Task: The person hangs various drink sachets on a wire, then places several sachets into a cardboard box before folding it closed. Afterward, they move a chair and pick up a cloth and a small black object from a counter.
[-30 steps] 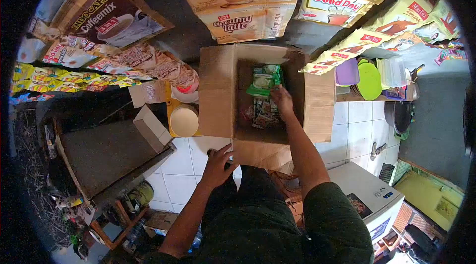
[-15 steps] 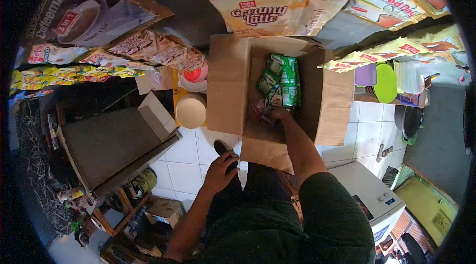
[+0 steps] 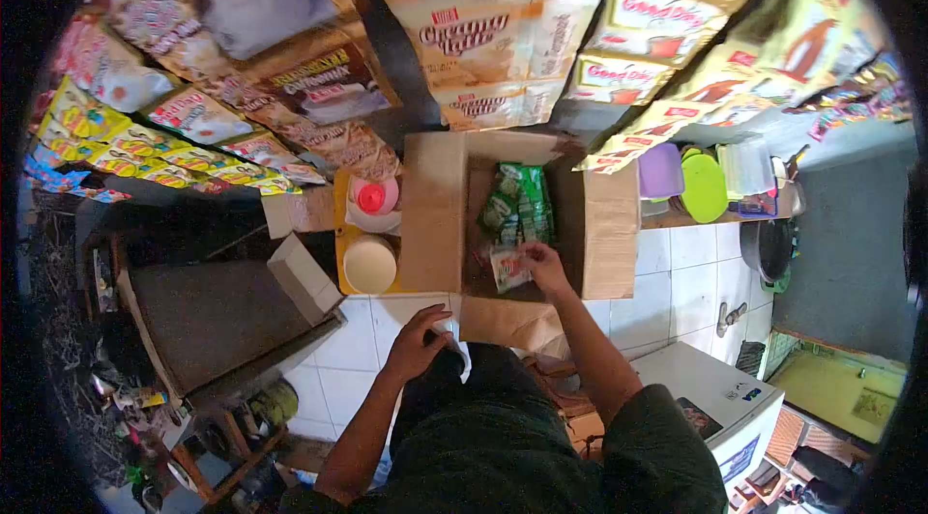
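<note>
My right hand [image 3: 545, 269] pinches a small white and red sachet [image 3: 509, 269] over the lower part of an open cardboard box [image 3: 431, 214]. Inside the box, above that sachet, lie green packets [image 3: 522, 203]. My left hand [image 3: 418, 342] is held in the air just below the box's left flap. Its fingers are apart and nothing is in them.
Strips of drink sachets [image 3: 483, 41] hang above the box. A cream tub [image 3: 370, 265] stands to its left, purple and green plastic ware [image 3: 704, 187] on a shelf at the right. A white appliance [image 3: 710, 388] is at the lower right.
My right hand has drawn back from deeper in the box, and the sachet in it now shows clearly. The view has tilted up, bringing in more hanging sachets.
</note>
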